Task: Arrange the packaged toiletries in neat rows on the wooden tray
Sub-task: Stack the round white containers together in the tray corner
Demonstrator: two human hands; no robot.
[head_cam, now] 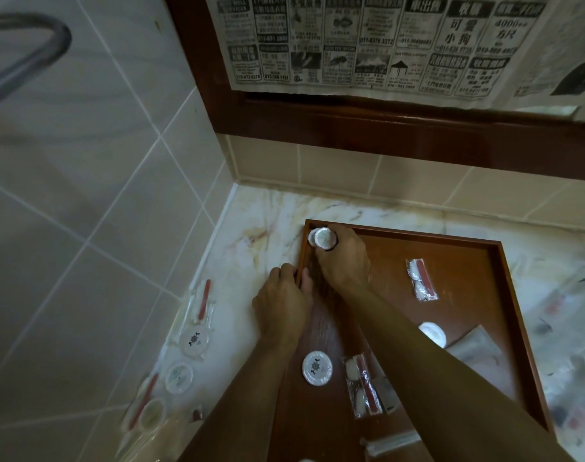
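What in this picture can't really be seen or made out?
- Round packets in the wooden tray's far corner: head view, right hand covers their lower part; count unclear.
- Tray's left rim under the left hand: hidden by its fingers.
- Printing on the round packet: too small to read.
- Packets at the bottom edge: cut off by the frame.
- Things right of the tray: blurred.

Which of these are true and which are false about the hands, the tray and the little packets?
1. The right hand holds round white packets at the tray's far left corner. True.
2. The left hand is up in the air. False: it grips the wooden tray's left rim.
3. Some packets lie on the marble counter left of the tray. True.
4. The tray holds no other packets. False: a red-striped packet lies there.
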